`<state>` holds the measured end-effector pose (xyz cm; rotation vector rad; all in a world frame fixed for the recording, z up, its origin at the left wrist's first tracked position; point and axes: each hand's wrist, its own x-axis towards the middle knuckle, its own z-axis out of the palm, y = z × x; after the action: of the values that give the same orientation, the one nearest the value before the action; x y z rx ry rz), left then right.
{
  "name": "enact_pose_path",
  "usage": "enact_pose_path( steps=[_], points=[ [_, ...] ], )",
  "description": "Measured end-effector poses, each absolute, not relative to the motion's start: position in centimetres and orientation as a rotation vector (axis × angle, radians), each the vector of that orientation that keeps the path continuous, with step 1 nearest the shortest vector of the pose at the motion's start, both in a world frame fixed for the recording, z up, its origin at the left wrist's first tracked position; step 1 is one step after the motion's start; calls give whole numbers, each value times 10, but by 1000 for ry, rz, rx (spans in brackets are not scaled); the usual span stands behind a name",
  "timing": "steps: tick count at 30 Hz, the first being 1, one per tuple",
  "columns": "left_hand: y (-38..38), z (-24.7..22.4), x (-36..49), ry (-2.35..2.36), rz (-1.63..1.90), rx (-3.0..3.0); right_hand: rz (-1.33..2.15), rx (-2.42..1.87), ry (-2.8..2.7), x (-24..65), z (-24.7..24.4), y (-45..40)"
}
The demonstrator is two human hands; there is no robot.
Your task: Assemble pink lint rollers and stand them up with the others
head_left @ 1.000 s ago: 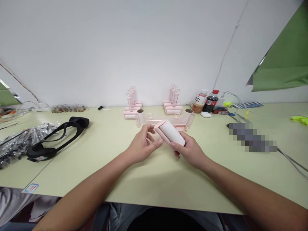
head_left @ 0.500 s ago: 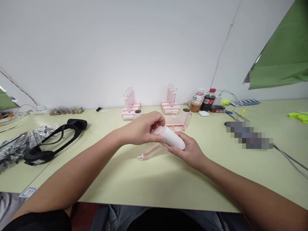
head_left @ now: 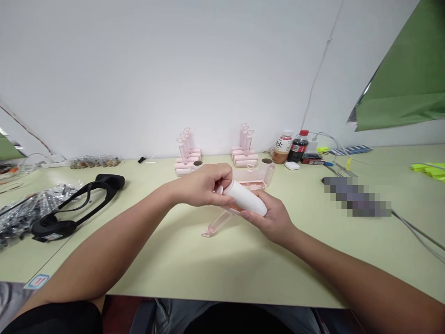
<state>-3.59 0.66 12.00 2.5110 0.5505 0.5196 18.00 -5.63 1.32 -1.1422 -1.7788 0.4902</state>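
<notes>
A white roller [head_left: 247, 198] is held above the table in both hands. My right hand [head_left: 271, 214] wraps round its lower right end. The fingers of my left hand [head_left: 212, 186] are closed at its upper left end, on a pale pink end piece [head_left: 219, 189] that they partly cover. Below the hands lies a clear pink tube [head_left: 221, 221] with a heart-shaped loop, its upper end hidden. Behind the right hand is an open pink case [head_left: 248, 175] with a clear part at its right side.
Pink roller sets [head_left: 187, 155] stand by the wall, with more [head_left: 245, 150] to their right. Two bottles [head_left: 283, 146], cables and a blurred dark object [head_left: 354, 197] are at the right. A black headset strap [head_left: 81, 204] and plastic bags [head_left: 34, 208] lie left.
The pink end piece has shifted left from the roller's end, leaving the white rim more exposed. My left fingers have curled further in. The view has shifted slightly.
</notes>
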Motion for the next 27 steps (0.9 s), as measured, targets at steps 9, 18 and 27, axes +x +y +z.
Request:
enact_pose_path(
  steps=[9,18,27],
  points=[
    [-2,93,-17,701,918,2388,571,-1202,-1522,182,12,-57],
    [-12,41,22,914,1205,1875,719,-1132,-1297,198,20,-40],
    [-11,29,8,887,1052,1855,743,-1191,-1897,235,32,-23]
  ],
)
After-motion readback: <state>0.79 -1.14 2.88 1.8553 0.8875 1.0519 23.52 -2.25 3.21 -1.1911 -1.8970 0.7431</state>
